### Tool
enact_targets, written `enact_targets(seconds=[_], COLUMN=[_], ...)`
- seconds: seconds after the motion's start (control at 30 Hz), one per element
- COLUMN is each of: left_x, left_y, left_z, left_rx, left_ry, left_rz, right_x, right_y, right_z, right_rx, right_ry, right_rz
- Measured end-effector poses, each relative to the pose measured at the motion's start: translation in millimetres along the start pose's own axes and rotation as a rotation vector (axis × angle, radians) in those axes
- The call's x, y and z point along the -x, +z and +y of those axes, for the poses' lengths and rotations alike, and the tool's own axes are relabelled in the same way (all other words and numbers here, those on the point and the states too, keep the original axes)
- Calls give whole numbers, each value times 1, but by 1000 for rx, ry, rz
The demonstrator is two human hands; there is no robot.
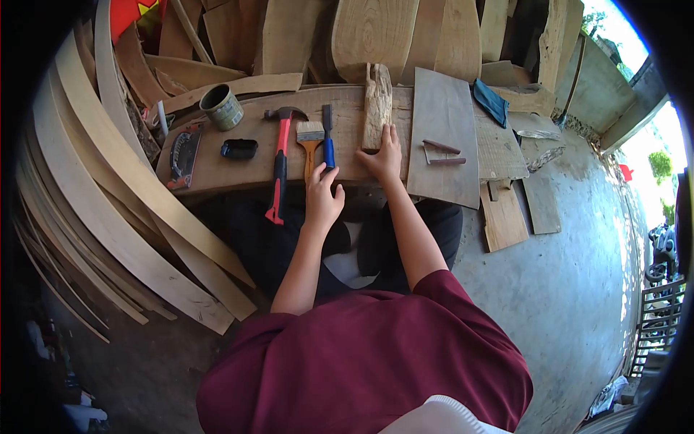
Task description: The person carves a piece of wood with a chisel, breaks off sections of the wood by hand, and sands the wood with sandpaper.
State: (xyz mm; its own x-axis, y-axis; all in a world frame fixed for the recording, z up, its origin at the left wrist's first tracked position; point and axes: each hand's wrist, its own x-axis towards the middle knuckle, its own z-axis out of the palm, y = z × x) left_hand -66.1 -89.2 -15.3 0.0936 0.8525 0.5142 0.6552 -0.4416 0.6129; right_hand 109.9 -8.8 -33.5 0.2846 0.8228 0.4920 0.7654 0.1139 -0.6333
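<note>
A rough, weathered wood block (pixel 377 105) lies lengthwise on the wooden bench (pixel 253 168). My right hand (pixel 384 154) rests on its near end, thumb spread to the left and fingers along the right side. My left hand (pixel 323 197) is at the bench's front edge, fingers apart, fingertips at the handle ends of a blue-handled chisel (pixel 329 137) and a paintbrush (pixel 310 136). Whether it touches them is hard to tell. Left of the brush lies a claw hammer (pixel 280 155) with a red and black handle.
On the bench's left are a tin can (pixel 222 107), a small black object (pixel 239 149) and a hand plane-like tool (pixel 185 158). Right of the block, a flat board (pixel 446 130) carries brown sticks (pixel 443 154); a teal cloth (pixel 491 103) lies beyond. Long planks (pixel 137 195) fill the left.
</note>
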Motion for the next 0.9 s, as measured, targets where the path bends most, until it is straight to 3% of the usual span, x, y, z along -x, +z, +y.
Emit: enact_targets(seconds=[0.13,0.57,0.9], left_x=[5,-18,-70], left_y=[-41,-203,-255], left_z=[20,91,100], left_rx=[78,-157,-411], left_ry=[1,232,329], left_rz=[-43,-237,-379], right_x=[0,-6,-8], right_y=[-3,5,4], right_z=[-2,0,-6], right_rx=[-17,-10,7], right_ry=[27,-21,-26], right_rz=[-24,-33,-70])
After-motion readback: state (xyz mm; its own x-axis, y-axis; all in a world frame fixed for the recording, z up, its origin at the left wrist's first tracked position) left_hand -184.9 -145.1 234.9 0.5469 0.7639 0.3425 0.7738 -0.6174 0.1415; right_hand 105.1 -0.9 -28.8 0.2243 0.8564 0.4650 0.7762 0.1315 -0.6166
